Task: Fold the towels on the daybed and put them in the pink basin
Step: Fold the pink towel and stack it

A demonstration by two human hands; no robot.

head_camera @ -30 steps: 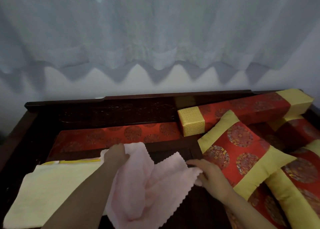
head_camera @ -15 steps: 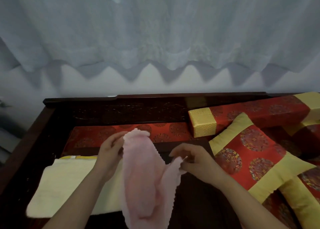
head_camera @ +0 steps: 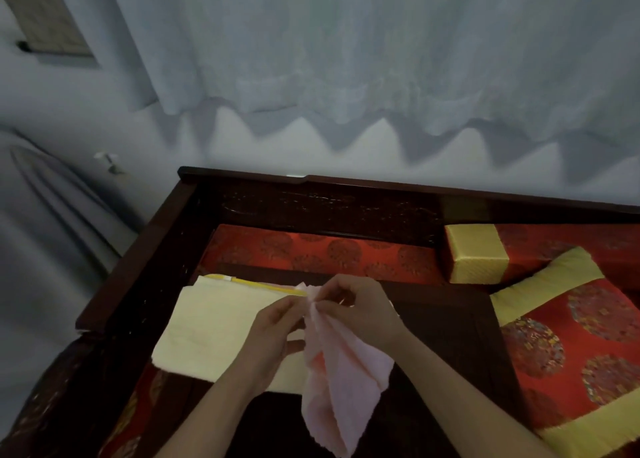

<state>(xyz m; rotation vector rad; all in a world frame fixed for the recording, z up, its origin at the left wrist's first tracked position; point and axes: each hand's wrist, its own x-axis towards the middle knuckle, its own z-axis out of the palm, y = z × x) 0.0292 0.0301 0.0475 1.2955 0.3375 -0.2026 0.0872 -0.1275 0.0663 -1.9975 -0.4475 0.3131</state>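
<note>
A small pink towel [head_camera: 341, 378] hangs in the air over the dark wooden daybed [head_camera: 443, 322], pinched at its top by both hands. My left hand [head_camera: 277, 333] and my right hand [head_camera: 356, 308] meet at the towel's upper corners, fingertips nearly touching. The cloth droops below them in loose folds with a zigzag edge. A pale yellow towel [head_camera: 214, 329] lies flat on the daybed to the left, partly behind my left hand. The pink basin is not in view.
A red and yellow square cushion [head_camera: 568, 340] lies at the right. A red bolster with a yellow end [head_camera: 478, 253] sits behind it. A red patterned mat [head_camera: 311, 249] runs along the carved backrest. White curtains hang over the wall behind.
My hands have come together, bringing the pink towel's two top corners to one point. The towel now hangs narrower. The view has shifted left.
</note>
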